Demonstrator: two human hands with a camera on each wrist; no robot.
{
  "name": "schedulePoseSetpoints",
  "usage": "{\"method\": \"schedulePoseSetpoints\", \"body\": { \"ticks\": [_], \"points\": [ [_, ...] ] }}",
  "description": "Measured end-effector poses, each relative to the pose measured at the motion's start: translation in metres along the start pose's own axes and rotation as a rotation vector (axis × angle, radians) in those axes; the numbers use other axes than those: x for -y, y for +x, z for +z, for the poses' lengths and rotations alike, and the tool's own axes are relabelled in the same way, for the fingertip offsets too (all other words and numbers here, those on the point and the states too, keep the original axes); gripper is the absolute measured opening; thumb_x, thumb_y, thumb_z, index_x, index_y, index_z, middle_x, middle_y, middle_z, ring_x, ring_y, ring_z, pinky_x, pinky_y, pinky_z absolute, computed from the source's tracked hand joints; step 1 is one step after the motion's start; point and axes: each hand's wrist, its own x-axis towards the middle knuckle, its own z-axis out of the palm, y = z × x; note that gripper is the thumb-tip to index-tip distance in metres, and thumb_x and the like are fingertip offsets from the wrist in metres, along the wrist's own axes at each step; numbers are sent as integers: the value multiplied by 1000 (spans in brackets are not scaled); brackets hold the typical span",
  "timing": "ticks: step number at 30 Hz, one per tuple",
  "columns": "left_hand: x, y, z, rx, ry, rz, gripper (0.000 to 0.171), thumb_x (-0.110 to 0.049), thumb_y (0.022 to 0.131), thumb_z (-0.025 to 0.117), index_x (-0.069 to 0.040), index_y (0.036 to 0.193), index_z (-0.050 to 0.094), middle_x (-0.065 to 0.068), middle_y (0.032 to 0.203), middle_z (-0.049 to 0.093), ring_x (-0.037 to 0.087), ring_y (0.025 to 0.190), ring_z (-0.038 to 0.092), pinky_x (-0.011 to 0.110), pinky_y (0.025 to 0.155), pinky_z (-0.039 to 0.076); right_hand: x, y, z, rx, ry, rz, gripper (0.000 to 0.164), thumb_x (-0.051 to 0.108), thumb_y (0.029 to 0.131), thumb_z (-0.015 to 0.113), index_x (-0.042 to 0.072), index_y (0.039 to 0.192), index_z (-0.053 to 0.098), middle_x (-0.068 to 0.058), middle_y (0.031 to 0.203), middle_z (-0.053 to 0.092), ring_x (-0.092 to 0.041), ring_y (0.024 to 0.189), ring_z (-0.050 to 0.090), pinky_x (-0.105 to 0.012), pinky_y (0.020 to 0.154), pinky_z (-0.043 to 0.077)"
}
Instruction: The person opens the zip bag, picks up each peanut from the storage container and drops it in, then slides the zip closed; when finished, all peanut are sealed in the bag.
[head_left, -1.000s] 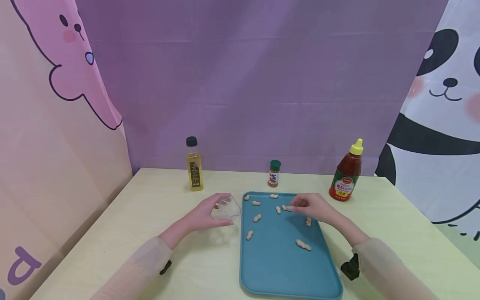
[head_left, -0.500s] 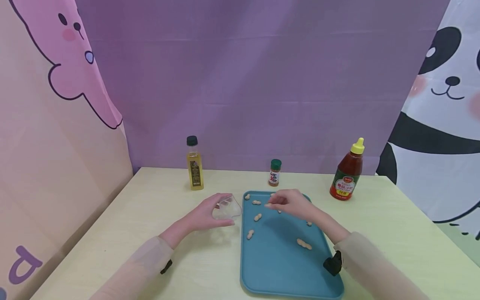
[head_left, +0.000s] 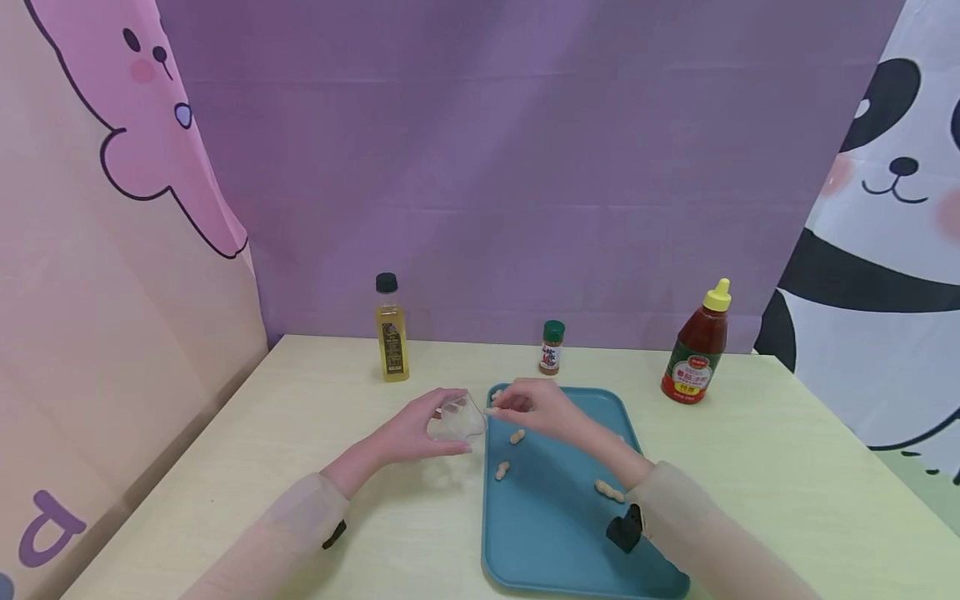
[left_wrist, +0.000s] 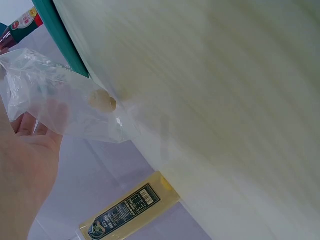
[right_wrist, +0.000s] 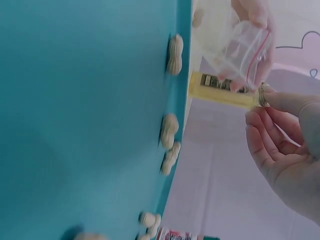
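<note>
My left hand (head_left: 416, 429) holds a clear zip bag (head_left: 459, 418) between thumb and fingers, left of the blue tray (head_left: 570, 542). Through the plastic, a peanut (left_wrist: 101, 101) shows inside in the left wrist view. Beside the bag's mouth is my right hand (head_left: 543, 408), above the tray's far left part, pinching a peanut (right_wrist: 263, 95) between thumb and fingertips. More peanuts lie on the tray, among them one near its left rim (head_left: 502, 471) and a longer peanut (head_left: 609, 491) toward the right. My right hand and forearm hide others in the head view.
Behind the bag stands an oil bottle (head_left: 392, 342) with a black cap. A small green-capped spice jar (head_left: 551, 350) is past the tray's far edge, and a ketchup bottle (head_left: 693, 358) stands at the back right. A purple cloth (head_left: 480, 183) hangs behind the table.
My right hand has lifted a peanut from the tray's far right area and carried it left to the bag. The left hand with the bag has barely moved.
</note>
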Motion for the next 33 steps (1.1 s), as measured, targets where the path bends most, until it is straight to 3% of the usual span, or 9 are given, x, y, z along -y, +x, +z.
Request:
{"method": "schedulePoseSetpoints", "body": {
  "ticks": [11,16,33],
  "points": [
    [2,1,3,-9,12,2,78,-42,78,74,-12,141,39,1,138,48,15,121,48,36,99,45,6,9,15,18,18,-21,17,20,86,69,8,96,72,1,83,65,-5,69,59,-19,62,51],
    [1,1,2,-10,7,6,78,-42,78,74,-12,141,39,1,137,49,15,120,49,36,98,45,8,8,14,25,2,-27,20,18,86,68,3,99,71,-2,85,65,-7,70,60,-18,62,51],
    [2,-1,2,-14,-11,10,78,-44,77,74,-13,140,40,0,135,50,15,119,49,37,98,45,3,-1,5,44,-22,-3,19,19,87,67,6,101,70,-1,91,69,-10,79,64,-23,71,54]
  ]
}}
